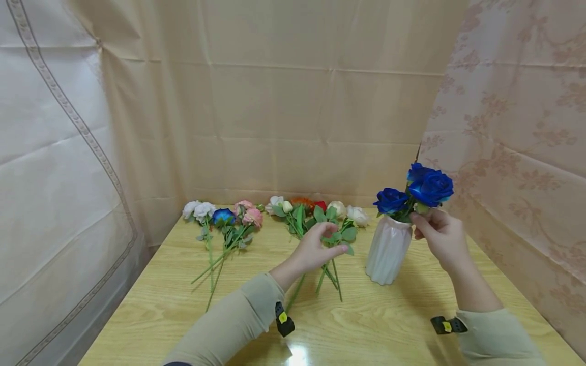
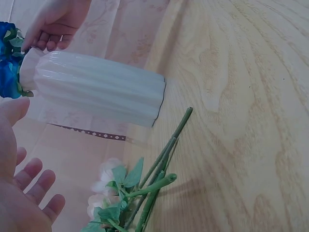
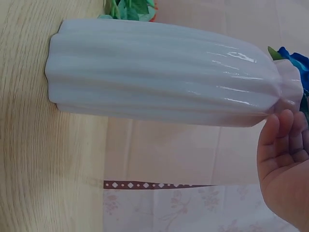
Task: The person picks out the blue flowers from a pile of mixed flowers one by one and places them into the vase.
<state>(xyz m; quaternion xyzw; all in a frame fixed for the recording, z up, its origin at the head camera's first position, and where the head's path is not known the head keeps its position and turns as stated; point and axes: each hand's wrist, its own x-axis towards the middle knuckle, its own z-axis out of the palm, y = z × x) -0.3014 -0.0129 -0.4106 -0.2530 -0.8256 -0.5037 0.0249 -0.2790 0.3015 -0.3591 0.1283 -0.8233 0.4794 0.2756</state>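
A white fluted vase (image 1: 389,250) stands upright at the right of the table, with several blue roses (image 1: 431,188) in its mouth. At the vase's rim, my right hand (image 1: 441,238) pinches a blue rose just below its bloom; the stem is hidden inside the vase. In the right wrist view, the curled fingers (image 3: 285,137) lie against the vase neck. To the left of the vase, my left hand (image 1: 316,247) hovers with fingers spread, holding nothing. Behind and below it lie cut flowers with green stems (image 2: 161,169).
White, blue and pink flowers (image 1: 224,217) lie at the table's back left. A second bunch, with orange, red and white blooms (image 1: 358,215), lies at the back middle. Curtains (image 1: 302,127) enclose the wooden table (image 1: 155,300) behind and on both sides.
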